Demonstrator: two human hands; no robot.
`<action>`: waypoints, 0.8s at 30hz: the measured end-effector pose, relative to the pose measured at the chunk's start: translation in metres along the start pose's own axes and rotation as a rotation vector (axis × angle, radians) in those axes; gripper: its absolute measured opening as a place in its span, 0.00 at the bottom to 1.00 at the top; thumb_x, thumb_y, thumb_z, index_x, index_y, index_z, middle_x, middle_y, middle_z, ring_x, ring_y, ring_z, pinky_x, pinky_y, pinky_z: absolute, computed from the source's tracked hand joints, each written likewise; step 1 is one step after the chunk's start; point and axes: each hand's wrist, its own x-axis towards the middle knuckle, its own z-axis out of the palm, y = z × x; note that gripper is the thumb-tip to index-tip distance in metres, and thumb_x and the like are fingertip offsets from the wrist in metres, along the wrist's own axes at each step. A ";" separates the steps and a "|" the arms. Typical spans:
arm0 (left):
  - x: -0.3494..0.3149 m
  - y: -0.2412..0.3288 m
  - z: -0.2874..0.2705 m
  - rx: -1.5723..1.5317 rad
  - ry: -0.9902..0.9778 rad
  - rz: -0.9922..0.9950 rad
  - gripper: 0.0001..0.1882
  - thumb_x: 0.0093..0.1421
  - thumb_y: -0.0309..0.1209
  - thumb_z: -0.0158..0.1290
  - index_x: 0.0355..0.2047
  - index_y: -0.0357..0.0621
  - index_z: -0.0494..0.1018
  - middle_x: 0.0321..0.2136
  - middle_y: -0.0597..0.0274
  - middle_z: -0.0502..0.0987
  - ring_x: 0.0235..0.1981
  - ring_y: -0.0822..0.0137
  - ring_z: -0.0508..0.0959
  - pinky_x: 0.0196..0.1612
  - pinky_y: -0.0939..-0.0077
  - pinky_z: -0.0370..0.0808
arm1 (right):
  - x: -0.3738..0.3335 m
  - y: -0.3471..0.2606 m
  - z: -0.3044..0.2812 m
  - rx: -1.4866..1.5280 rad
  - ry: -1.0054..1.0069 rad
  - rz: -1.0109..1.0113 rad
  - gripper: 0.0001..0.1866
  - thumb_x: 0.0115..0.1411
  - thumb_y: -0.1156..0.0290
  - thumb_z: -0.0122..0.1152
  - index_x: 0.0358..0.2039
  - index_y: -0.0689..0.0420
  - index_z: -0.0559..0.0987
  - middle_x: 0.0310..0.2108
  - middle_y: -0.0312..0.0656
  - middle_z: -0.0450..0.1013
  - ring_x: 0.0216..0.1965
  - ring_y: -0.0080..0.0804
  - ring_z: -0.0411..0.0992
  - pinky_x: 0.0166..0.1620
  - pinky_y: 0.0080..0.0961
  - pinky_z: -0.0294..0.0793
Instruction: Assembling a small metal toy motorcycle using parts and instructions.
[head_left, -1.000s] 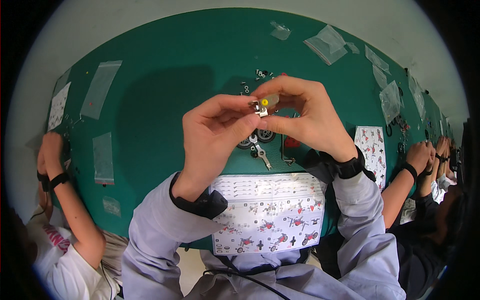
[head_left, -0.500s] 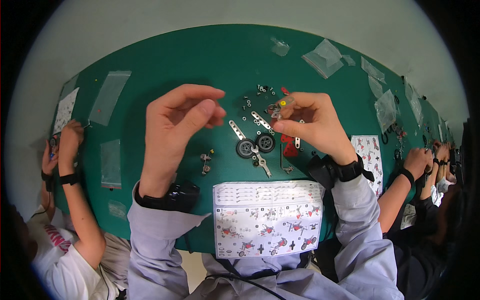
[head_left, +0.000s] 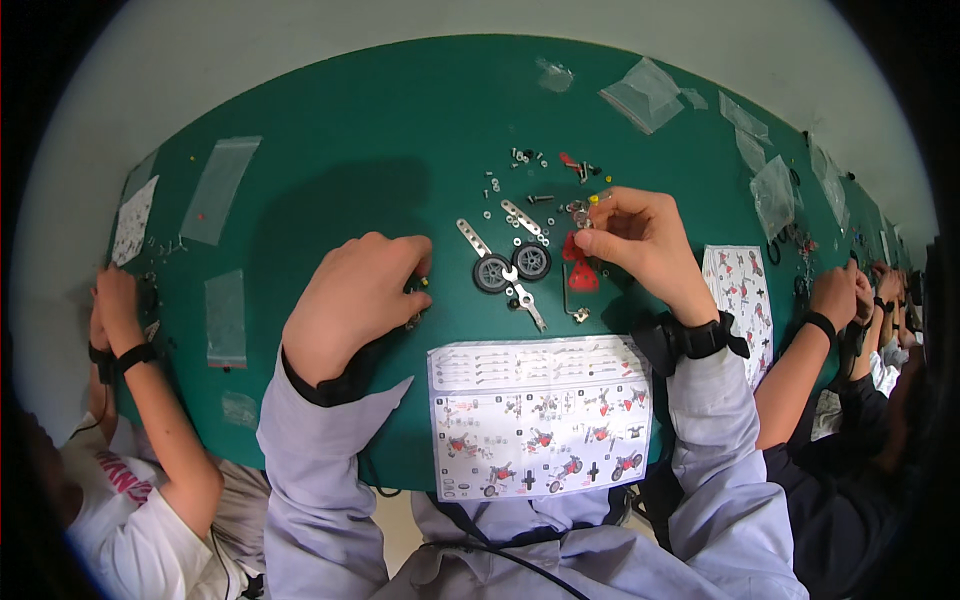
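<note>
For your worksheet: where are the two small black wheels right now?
In the head view, the two black wheels lie mid-table, between the left hand and right hand, above the instruction sheet.

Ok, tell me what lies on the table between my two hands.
Head view: between the left hand and right hand lie two black wheels and perforated metal strips.

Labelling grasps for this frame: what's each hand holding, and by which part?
Right hand: pinches a small metal assembly with a yellow bit at its near end, between fingertips. Left hand: fingers down on a small part on the green table; its grip is hidden.
</note>
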 end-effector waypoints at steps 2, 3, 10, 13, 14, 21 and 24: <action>0.005 0.002 0.002 -0.115 -0.085 0.095 0.11 0.43 0.29 0.59 0.27 0.38 0.73 0.18 0.54 0.75 0.24 0.57 0.77 0.27 0.69 0.71 | -0.002 0.000 -0.002 0.040 0.002 -0.014 0.08 0.49 0.78 0.65 0.28 0.65 0.75 0.22 0.34 0.72 0.25 0.16 0.70 0.30 0.13 0.68; 0.008 0.004 0.002 -0.114 -0.092 0.100 0.11 0.43 0.29 0.59 0.27 0.38 0.73 0.18 0.54 0.75 0.24 0.57 0.77 0.27 0.69 0.71 | -0.003 -0.001 -0.003 0.074 0.009 -0.037 0.08 0.49 0.77 0.65 0.28 0.65 0.75 0.22 0.35 0.72 0.25 0.16 0.70 0.30 0.13 0.68; 0.013 0.032 0.004 -0.553 0.257 0.418 0.10 0.42 0.19 0.56 0.28 0.36 0.77 0.23 0.58 0.73 0.26 0.64 0.78 0.29 0.77 0.72 | -0.013 -0.009 -0.010 0.058 0.027 -0.064 0.09 0.48 0.77 0.66 0.29 0.65 0.75 0.21 0.34 0.71 0.25 0.17 0.69 0.30 0.14 0.68; 0.007 0.038 0.002 -0.838 0.196 0.571 0.13 0.38 0.16 0.60 0.28 0.36 0.78 0.25 0.58 0.70 0.27 0.65 0.78 0.31 0.77 0.73 | -0.018 -0.016 -0.008 0.017 -0.020 -0.134 0.09 0.47 0.77 0.67 0.27 0.65 0.76 0.21 0.33 0.71 0.24 0.17 0.69 0.31 0.15 0.69; 0.005 0.039 0.002 -1.067 0.105 0.629 0.14 0.36 0.14 0.61 0.27 0.37 0.78 0.25 0.58 0.69 0.28 0.65 0.78 0.32 0.76 0.74 | -0.020 -0.017 -0.007 0.020 -0.042 -0.155 0.09 0.46 0.76 0.67 0.27 0.65 0.76 0.21 0.33 0.71 0.24 0.17 0.69 0.31 0.15 0.69; 0.007 0.050 0.008 -1.199 0.258 0.504 0.23 0.34 0.13 0.63 0.35 0.35 0.75 0.27 0.61 0.69 0.29 0.70 0.74 0.32 0.80 0.73 | -0.021 -0.018 -0.006 0.036 -0.116 -0.174 0.10 0.44 0.75 0.68 0.25 0.64 0.75 0.21 0.36 0.71 0.25 0.20 0.69 0.30 0.16 0.68; 0.004 0.059 0.013 -1.091 0.341 0.364 0.24 0.34 0.13 0.63 0.37 0.35 0.74 0.28 0.62 0.72 0.31 0.73 0.72 0.33 0.81 0.72 | -0.021 -0.016 -0.009 -0.003 -0.116 -0.241 0.10 0.44 0.75 0.68 0.23 0.64 0.75 0.21 0.37 0.72 0.24 0.21 0.70 0.30 0.17 0.68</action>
